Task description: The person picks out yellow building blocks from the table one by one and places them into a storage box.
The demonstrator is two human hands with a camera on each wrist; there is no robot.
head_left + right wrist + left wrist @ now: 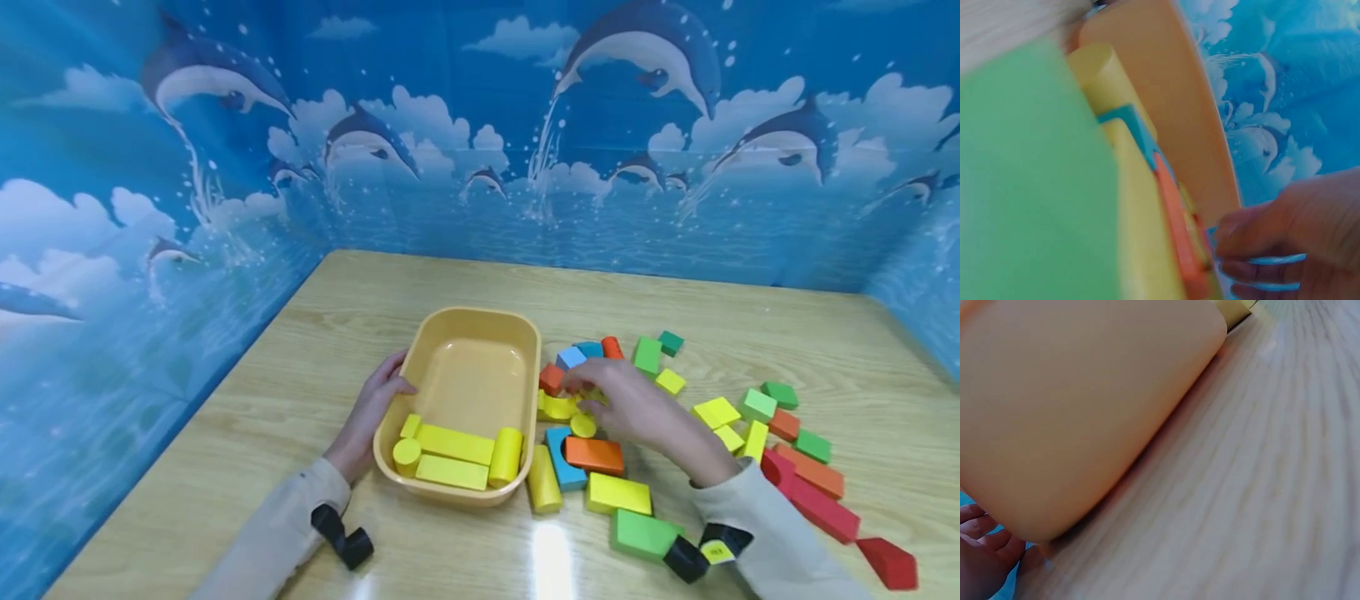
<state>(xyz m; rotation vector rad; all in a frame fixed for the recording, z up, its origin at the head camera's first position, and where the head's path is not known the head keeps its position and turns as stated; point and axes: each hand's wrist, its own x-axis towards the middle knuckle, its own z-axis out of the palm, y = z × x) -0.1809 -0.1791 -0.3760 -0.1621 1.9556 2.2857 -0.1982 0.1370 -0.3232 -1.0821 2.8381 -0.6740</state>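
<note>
My left hand grips the left rim of a tan plastic bin, thumb over the edge and fingers outside the wall. In its near end lie several yellow blocks, among them a long flat block and a cylinder. My right hand reaches down over the blocks right of the bin, fingers bent and spread from the thumb. Close under its fingertips are a yellow arch block, a small yellow cylinder and a red-orange block. Nothing shows within its fingers in the blurred right wrist view.
Right of the bin lie a yellow cylinder, a blue arch block, an orange block and a green block. More coloured blocks spread past the right forearm, including a red block. A dolphin-printed backdrop borders the wooden table.
</note>
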